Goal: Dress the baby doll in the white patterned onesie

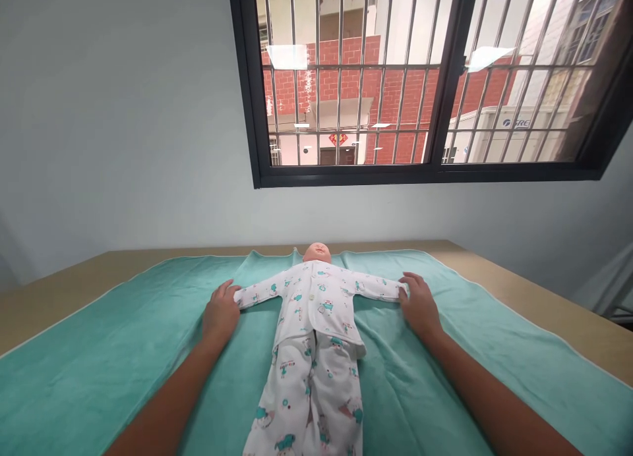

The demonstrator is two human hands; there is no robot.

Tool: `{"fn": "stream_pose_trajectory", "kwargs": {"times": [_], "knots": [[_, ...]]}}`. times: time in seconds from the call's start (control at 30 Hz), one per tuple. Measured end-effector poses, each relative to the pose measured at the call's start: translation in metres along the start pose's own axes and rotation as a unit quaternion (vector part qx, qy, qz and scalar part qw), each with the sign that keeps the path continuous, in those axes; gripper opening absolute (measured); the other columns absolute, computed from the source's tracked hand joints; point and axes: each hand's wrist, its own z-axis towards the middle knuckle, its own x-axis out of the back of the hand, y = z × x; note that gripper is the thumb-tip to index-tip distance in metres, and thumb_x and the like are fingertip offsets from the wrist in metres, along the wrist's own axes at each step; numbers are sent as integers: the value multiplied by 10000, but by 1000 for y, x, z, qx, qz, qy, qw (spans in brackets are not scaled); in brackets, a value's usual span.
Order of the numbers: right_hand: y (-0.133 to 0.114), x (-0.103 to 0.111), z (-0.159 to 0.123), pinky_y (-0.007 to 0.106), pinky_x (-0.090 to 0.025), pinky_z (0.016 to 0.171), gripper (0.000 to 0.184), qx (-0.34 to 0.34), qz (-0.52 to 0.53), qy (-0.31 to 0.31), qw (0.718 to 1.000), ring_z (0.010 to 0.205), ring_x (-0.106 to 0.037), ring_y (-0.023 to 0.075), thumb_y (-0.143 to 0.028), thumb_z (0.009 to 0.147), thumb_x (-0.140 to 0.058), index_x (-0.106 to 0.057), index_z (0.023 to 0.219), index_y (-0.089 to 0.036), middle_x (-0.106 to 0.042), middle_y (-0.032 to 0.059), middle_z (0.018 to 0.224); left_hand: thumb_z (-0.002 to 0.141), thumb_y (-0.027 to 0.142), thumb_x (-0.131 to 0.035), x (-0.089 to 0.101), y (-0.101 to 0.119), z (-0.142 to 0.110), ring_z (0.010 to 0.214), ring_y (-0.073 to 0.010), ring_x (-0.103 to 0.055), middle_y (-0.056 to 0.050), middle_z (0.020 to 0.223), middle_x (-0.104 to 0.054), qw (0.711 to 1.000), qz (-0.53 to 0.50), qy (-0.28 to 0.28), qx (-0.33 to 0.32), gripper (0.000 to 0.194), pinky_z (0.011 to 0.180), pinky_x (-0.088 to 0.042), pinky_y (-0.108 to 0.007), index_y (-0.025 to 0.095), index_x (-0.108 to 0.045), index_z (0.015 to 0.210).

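Observation:
A baby doll point(317, 250) lies on its back, its head toward the wall. It wears a white printed baby shirt point(311, 301) and matching trousers point(316, 390), whose lower ends run out of view. Both sleeves are stretched out sideways. My left hand point(221, 311) has its fingers closed at the cuff of the left sleeve point(260, 291). At the other side, my right hand point(419, 306) pinches the cuff of the right sleeve point(378, 286) between thumb and fingers. The doll's own hands cannot be seen.
A green blanket point(119, 337) is spread beneath the doll over a wooden table point(534, 291). Behind the table rises a pale wall point(148, 146) with a dark-framed, barred window point(346, 174). Part of a metal frame shows at the far right edge.

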Motion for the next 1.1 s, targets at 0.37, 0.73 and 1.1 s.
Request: {"fn": "stream_pose_trajectory", "kwargs": {"times": [0.37, 0.73, 1.1], "knots": [[3, -15, -4, 422, -343, 1084, 525, 86, -200, -211, 953, 1313, -435, 276, -411, 947, -339, -434, 1400, -163, -483, 128, 1428, 939, 341, -374, -25, -6, 4, 1245, -244, -493, -79, 1366, -542, 989, 8, -96, -112, 473, 1041, -386, -388, 208, -443, 1388], [-17, -10, -9, 468, -331, 1055, 481, 141, -248, -160, 945, 1284, -456, 298, -343, 918, -418, -457, 1372, -187, -481, 139, 1423, 901, 276, -453, -22, -1, 2, 1193, -259, -523, -113, 1295, -568, 992, 8, -82, -98, 456, 994, -408, -395, 201, -455, 1351], [-129, 8, -89, 267, -399, 645, 288, 161, -90, -357, 916, 735, -538, 162, -481, 907, -495, -523, 807, -212, -593, 10, 844, 893, 473, -462, 44, 79, -76, 763, -188, -593, -28, 887, -619, 954, -259, -142, -42, 306, 695, -493, -312, 216, -549, 1033]]}}
